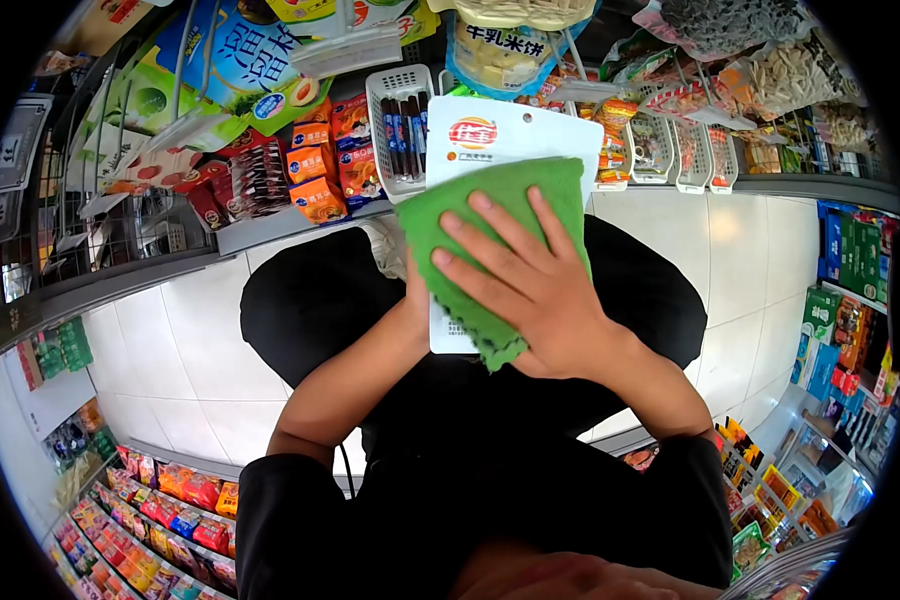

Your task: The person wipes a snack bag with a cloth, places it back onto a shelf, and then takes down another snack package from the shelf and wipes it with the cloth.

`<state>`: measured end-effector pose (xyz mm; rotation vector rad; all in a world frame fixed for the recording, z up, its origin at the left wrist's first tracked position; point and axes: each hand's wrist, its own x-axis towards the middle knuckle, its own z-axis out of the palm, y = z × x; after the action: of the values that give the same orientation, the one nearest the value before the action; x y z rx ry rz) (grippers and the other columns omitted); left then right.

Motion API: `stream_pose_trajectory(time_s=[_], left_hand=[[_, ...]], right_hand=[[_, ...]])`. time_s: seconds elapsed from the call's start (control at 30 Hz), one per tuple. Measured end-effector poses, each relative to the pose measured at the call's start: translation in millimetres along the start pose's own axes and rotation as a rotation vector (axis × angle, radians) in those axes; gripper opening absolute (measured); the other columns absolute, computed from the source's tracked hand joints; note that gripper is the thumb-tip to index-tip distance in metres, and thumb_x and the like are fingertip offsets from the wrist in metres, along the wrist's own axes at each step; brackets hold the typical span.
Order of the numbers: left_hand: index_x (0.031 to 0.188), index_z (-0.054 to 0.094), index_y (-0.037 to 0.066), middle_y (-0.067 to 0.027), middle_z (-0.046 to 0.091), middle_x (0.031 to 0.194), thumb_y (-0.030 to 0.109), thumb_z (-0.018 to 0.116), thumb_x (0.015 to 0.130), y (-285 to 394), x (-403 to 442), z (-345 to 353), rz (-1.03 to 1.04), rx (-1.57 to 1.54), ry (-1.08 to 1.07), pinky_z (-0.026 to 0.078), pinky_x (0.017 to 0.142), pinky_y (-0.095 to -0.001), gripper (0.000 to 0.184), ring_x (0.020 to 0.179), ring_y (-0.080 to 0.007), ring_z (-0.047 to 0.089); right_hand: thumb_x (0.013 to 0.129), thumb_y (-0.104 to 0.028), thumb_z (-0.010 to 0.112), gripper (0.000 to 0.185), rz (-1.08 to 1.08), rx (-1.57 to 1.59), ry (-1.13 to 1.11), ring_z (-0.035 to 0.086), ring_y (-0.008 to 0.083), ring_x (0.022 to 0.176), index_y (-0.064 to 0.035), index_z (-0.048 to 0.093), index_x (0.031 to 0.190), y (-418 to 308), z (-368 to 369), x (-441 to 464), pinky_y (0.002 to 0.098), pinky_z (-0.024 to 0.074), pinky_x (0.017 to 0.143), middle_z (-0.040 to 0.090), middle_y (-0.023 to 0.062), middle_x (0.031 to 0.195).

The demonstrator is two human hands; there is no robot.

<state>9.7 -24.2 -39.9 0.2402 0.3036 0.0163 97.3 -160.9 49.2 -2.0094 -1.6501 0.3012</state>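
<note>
A white flat package (515, 128) with a red and orange logo and a hang hole is held up in front of my knees. Over its middle lies a green cloth (430, 225) with a zigzag lower edge. My right hand (530, 275) rests flat on the cloth, fingers spread, pressing it against the package. At the package's left edge is my left hand (417, 290), supporting it; its fingers are hidden behind package and cloth. A crumpled whitish piece of material (384, 248) shows just left of that hand.
A shelf edge (300, 215) runs across in front, with orange snack packs (315, 175) and a white basket (402, 130) of dark sticks. Hanging bags (220, 70) are above. More baskets (692, 155) stand right. Stocked shelves (170, 510) lie behind me on both sides.
</note>
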Motion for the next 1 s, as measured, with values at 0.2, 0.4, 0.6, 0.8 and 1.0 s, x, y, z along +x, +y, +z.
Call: stream_pose_trajectory(time_s=[0.2, 0.4, 0.6, 0.8, 1.0], left_hand=[[0.158, 0.031, 0.016, -0.0135, 0.037, 0.158, 0.057, 0.028, 0.105, 5.9, 3.0, 18.3, -0.076, -0.096, -0.058, 0.036, 0.117, -0.0511, 0.067, 0.142, -0.0322, 0.042], [0.156, 0.033, 0.014, -0.0137, 0.041, 0.155, 0.059, 0.029, 0.105, 7.7, 1.1, 20.1, -0.062, -0.048, -0.021, 0.040, 0.114, -0.0485, 0.068, 0.138, -0.0303, 0.048], [0.156, 0.033, 0.012, -0.0159, 0.040, 0.156, 0.062, 0.029, 0.103, 12.3, 5.8, 3.9, 0.004, -0.246, -0.160, 0.037, 0.116, -0.0507, 0.074, 0.140, -0.0341, 0.045], [0.158, 0.029, 0.013, -0.0199, 0.036, 0.158, 0.074, 0.023, 0.096, 17.0, 6.7, 2.0, 0.069, -0.206, -0.116, 0.034, 0.118, -0.0530, 0.088, 0.142, -0.0377, 0.041], [0.159, 0.028, 0.013, -0.0199, 0.036, 0.158, 0.072, 0.024, 0.097, 20.9, 7.5, -8.0, 0.099, -0.205, -0.068, 0.035, 0.117, -0.0522, 0.086, 0.142, -0.0372, 0.042]], right_hand=[[0.067, -0.020, 0.073, 0.089, 0.180, -0.095, 0.179, 0.029, 0.0351, 0.151, -0.0092, 0.044, 0.151, 5.0, -0.4, 3.0, 0.0665, 0.0126, 0.120, 0.036, 0.0136, 0.161], [0.068, -0.019, 0.072, 0.090, 0.139, -0.104, 0.074, 0.025, 0.0377, 0.152, -0.0072, 0.042, 0.152, 7.3, -3.0, -0.2, 0.0658, 0.0102, 0.120, 0.032, 0.0164, 0.162], [0.072, -0.026, 0.074, 0.088, 0.063, -0.040, -0.029, 0.026, 0.0394, 0.152, -0.0055, 0.041, 0.152, 4.6, -5.2, -0.1, 0.0631, 0.0111, 0.122, 0.033, 0.0184, 0.161], [0.082, -0.035, 0.068, 0.079, -0.076, 0.024, -0.039, 0.030, 0.0397, 0.150, -0.0060, 0.043, 0.151, 0.1, 3.6, -4.3, 0.0641, 0.0125, 0.121, 0.036, 0.0188, 0.159], [0.086, -0.031, 0.063, 0.073, 0.134, 0.023, 0.089, 0.025, 0.0420, 0.151, -0.0060, 0.043, 0.152, 4.1, 8.5, -5.0, 0.0640, 0.0110, 0.120, 0.032, 0.0213, 0.161]])
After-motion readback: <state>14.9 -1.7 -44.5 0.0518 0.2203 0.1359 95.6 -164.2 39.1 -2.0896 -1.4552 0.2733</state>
